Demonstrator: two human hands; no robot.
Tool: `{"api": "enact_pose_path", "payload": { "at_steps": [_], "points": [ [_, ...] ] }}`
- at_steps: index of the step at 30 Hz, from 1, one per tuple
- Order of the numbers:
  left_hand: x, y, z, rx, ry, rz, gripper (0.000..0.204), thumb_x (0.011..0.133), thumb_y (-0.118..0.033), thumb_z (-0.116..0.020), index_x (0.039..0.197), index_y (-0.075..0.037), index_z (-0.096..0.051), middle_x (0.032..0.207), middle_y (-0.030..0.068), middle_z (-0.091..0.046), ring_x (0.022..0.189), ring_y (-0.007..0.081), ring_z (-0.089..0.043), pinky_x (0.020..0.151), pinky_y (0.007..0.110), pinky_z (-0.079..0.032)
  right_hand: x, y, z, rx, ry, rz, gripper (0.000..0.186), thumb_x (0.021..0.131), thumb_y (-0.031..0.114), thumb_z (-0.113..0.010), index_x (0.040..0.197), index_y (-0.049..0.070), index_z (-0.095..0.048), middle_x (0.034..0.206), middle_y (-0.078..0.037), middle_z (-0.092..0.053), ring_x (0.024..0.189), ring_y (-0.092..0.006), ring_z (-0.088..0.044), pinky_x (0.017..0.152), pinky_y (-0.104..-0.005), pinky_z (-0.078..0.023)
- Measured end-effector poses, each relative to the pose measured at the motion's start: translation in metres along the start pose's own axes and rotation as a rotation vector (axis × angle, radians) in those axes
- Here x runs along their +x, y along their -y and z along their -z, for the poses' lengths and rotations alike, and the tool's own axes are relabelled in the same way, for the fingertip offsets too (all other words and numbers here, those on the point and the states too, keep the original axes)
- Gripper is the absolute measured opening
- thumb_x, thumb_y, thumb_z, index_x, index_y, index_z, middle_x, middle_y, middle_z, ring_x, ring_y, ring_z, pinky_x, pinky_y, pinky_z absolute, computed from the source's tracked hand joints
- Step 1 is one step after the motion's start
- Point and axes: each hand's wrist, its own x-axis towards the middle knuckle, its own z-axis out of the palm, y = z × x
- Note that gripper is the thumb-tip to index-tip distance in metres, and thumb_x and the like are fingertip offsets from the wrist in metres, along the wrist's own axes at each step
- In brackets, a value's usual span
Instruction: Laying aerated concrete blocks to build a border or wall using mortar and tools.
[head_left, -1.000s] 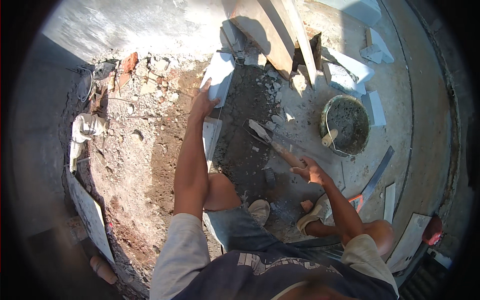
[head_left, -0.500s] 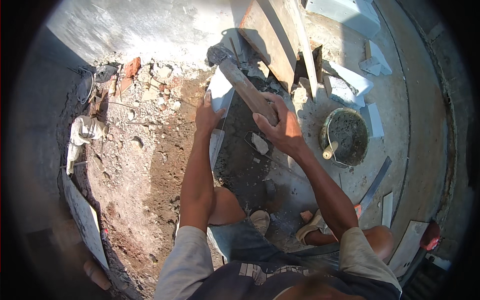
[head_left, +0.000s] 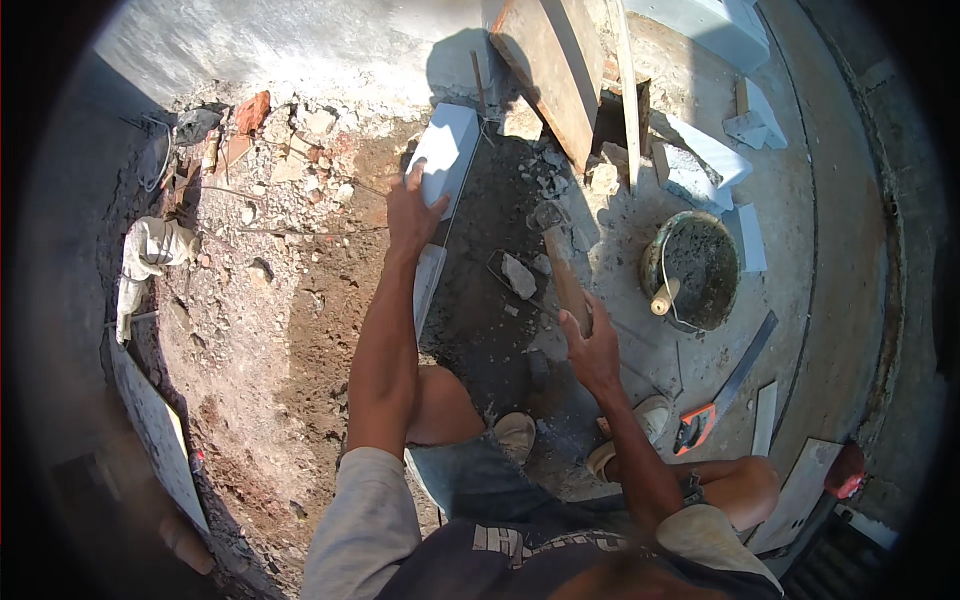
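Note:
Gripping the side of a white block is my left hand; the block lies lengthwise above a pale slab, along the dark wet strip of ground. My right hand is closed round the wooden handle of a hammer, whose grimy head is right of the block, apart from it. A pale stone chunk rests just left of the handle.
Rubble covers the left ground. Boards lean at the back. A bucket of mortar, white block offcuts and an orange-handled saw lie to the right. A pale cloth bundle is at the left.
My right hand rose with the hammer over the white block half a second ago and is now lower and further right. My left hand has stayed on the block.

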Motion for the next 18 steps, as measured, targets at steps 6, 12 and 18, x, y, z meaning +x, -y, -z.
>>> {"api": "enact_pose_path", "payload": {
  "at_steps": [6, 12, 18],
  "points": [
    [-0.001, 0.002, 0.002, -0.012, -0.006, 0.031, 0.084, 0.075, -0.029, -0.082, 0.143, -0.007, -0.04, 0.125, 0.0248, -0.05, 0.109, 0.0429, -0.056, 0.093, 0.048, -0.048, 0.047, 0.106, -0.019, 0.021, -0.02, 0.565, 0.061, 0.092, 0.034, -0.064, 0.143, 0.01, -0.043, 0.118, -0.024, -0.064, 0.106, -0.0399, -0.065, 0.087, -0.0448, -0.052],
    [-0.003, -0.001, -0.005, -0.005, -0.02, 0.053, 0.086, 0.073, -0.029, -0.082, 0.143, -0.002, -0.039, 0.13, 0.0228, -0.048, 0.111, 0.0421, -0.055, 0.094, 0.047, -0.048, 0.111, 0.113, -0.055, -0.009, -0.141, 0.729, 0.059, 0.094, 0.035, -0.061, 0.146, 0.014, -0.04, 0.11, -0.024, -0.066, 0.099, -0.0422, -0.066, 0.077, -0.0498, -0.054],
    [-0.002, 0.004, 0.008, 0.012, -0.036, 0.038, 0.081, 0.074, -0.028, -0.081, 0.139, -0.001, -0.042, 0.126, 0.0227, -0.051, 0.11, 0.0428, -0.055, 0.093, 0.047, -0.048, 0.101, 0.118, -0.044, -0.129, 0.048, 0.537, 0.054, 0.097, 0.039, -0.055, 0.146, 0.019, -0.042, 0.098, -0.021, -0.069, 0.091, -0.0425, -0.066, 0.076, -0.0498, -0.051]
  ]
}}
